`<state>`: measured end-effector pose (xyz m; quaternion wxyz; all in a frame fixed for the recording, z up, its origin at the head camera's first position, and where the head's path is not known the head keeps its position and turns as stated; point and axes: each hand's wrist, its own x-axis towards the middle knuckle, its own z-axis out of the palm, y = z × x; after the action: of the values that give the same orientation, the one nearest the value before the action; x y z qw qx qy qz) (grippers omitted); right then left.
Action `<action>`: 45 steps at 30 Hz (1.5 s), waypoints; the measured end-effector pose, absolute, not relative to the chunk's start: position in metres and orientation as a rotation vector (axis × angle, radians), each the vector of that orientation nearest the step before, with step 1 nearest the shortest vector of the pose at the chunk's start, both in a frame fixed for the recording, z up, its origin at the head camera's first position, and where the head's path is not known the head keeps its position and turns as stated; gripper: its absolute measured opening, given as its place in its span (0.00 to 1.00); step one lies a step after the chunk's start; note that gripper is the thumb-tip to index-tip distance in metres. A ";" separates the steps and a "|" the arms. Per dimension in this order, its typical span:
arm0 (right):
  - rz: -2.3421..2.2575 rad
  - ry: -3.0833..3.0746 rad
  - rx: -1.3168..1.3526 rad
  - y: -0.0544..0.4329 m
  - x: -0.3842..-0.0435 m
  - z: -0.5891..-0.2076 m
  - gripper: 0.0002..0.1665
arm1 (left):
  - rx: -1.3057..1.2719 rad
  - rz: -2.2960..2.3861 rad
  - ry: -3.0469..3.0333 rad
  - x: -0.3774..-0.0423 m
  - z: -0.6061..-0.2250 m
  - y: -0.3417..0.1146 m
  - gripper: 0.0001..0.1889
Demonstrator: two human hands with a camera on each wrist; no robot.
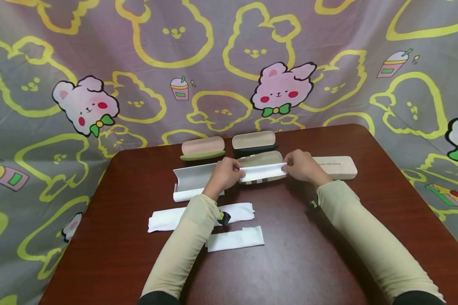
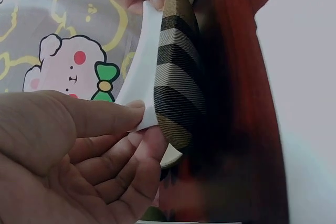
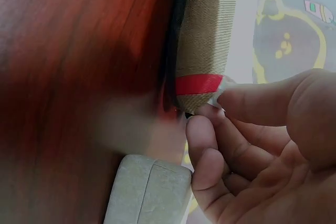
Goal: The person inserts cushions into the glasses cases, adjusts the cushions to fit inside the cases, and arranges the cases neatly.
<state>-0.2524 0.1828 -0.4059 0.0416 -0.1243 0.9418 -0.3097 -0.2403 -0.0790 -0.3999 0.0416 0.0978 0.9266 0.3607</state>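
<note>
A folded white cloth (image 1: 262,172) stretches between my two hands, over the open striped glasses case (image 1: 265,158). My left hand (image 1: 226,173) pinches its left end between thumb and fingers; the left wrist view shows the cloth (image 2: 143,66) along the rim of the tan, black and grey striped case (image 2: 178,72). At the other end my right hand (image 1: 303,166) pinches the cloth's corner. In the right wrist view, that hand (image 3: 268,145) is beside the red band at the case's end (image 3: 202,61). The inside of the case is partly hidden by the cloth.
Behind stand an open green case (image 1: 202,148) and an open black case (image 1: 254,142). An open white case (image 1: 194,178) is left of the striped one, a closed beige case (image 1: 337,167) right. Folded white cloths (image 1: 168,219) (image 1: 236,239) lie nearer on the brown table (image 1: 290,262).
</note>
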 end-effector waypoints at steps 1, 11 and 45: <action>-0.924 2.889 -0.389 0.183 -0.251 -0.406 0.05 | 0.310 1.094 2.840 -0.239 -0.400 -0.079 0.06; -0.731 2.993 -0.475 0.175 -0.242 -0.415 0.08 | 0.452 0.944 2.932 -0.229 -0.406 -0.077 0.06; -1.042 3.058 -0.500 0.179 -0.209 -0.436 0.27 | 0.334 0.980 3.155 -0.218 -0.422 -0.070 0.28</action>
<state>-0.2085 0.1791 -0.4356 -0.0640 -0.1525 0.9335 -0.3182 -0.2176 -0.0701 -0.4224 -0.0894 0.1002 0.9464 0.2938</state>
